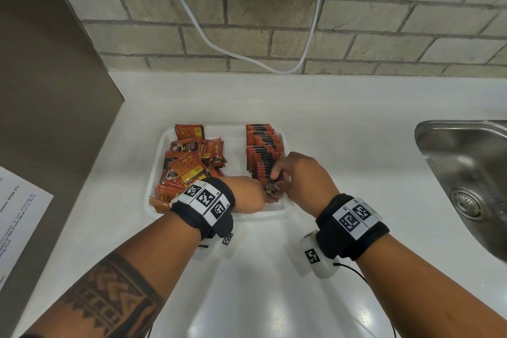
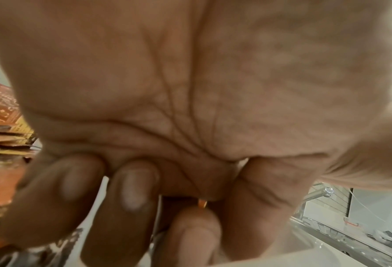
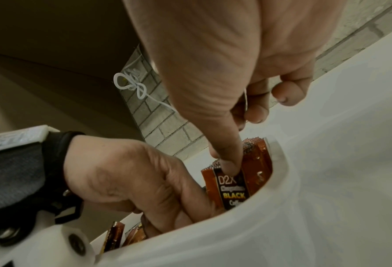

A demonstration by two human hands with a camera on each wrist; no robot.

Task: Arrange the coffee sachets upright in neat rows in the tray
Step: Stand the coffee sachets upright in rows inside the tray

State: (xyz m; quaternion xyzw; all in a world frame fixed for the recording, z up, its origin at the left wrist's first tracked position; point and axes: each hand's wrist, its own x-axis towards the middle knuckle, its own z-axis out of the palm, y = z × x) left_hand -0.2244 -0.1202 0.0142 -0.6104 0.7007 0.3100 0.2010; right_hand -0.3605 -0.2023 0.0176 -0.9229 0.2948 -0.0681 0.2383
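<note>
Both my hands pinch one D2X coffee sachet (image 1: 270, 189), right hand (image 1: 303, 181) on top, left hand (image 1: 247, 193) beside, at the row's (image 1: 262, 149) near end, tray (image 1: 219, 215) lower right; next I stand it flush

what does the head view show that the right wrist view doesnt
Only the head view shows the loose pile of sachets on the tray's left, the full upright row on its right, the sink and a paper sheet.

Only the right wrist view shows the front sachet's label, D2X BLACK, with the right hand's thumb on its top edge.

Both show the left hand, right hand, white tray and brick wall.
</note>
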